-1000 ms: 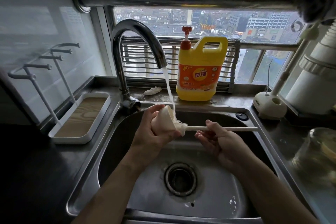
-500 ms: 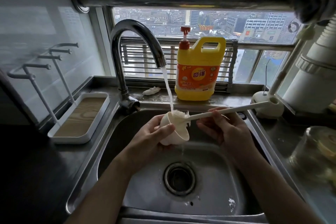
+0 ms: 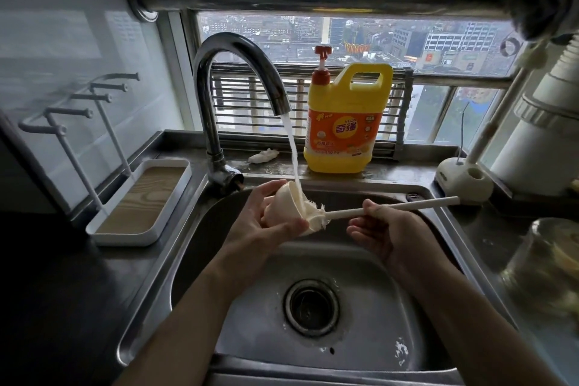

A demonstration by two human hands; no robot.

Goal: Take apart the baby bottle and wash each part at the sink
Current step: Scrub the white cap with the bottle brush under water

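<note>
**A:** Item one?
**B:** Cream bottle cap (image 3: 283, 207), centre of frame, held above the sink (image 3: 150, 307). Its open mouth is turned toward the right of the frame.

**A:** Held by?
**B:** Left hand (image 3: 260, 224), with the fingers curled round the domed back and the thumb along the lower rim.

**A:** Item two?
**B:** Brush (image 3: 316, 218), white, with a long handle. The bristle head is at the cap's mouth, touching the rim. The handle runs off to the right, tilted slightly upward.

**A:** Held by?
**B:** Right hand (image 3: 385, 229), right of centre. It pinches the handle between thumb and forefinger, and the other fingers are loosely curled beneath.

**A:** Water?
**B:** Tap (image 3: 238, 50), curved steel, upper centre, is running. The stream (image 3: 293, 153) lands where the cap's rim and the bristles meet.

**A:** Basin fittings?
**B:** Drain (image 3: 311, 307), round, lower centre, directly below both hands.

**A:** The ledge behind?
**B:** Detergent jug (image 3: 344, 128), yellow with an orange label and a red pump, stands upright just right of the stream.

**A:** Left of the frame?
**B:** White tray (image 3: 141, 200) with a wood-grain floor, beside the sink. Thin pegged rods rise from it.

**A:** Right of the frame?
**B:** White stand (image 3: 463, 178) on the counter near the handle's tip. Glass jar (image 3: 548, 260) at the right edge, blurred.
</note>
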